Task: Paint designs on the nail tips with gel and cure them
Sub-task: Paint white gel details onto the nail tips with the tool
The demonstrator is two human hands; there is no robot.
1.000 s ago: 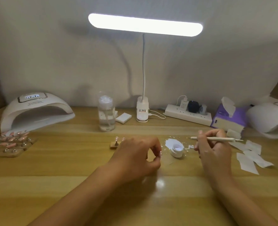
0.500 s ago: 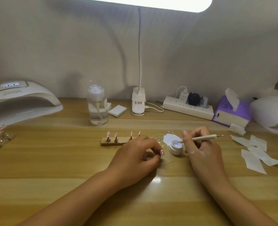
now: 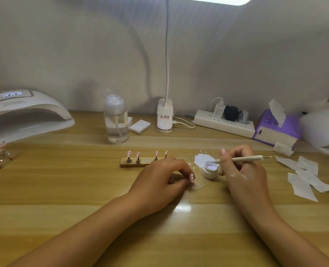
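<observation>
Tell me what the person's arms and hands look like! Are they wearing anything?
Both arms are bare, with no sleeves, watch or bracelet showing. The left hand and the right hand have no gloves on, and I can't see any rings. The back of the right hand has a few small white smears, like dried paint.

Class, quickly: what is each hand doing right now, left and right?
Left hand: closed, pinching a pink nail tip.
Right hand: closed, holding a dotting pen, tip at the gel pot.
</observation>
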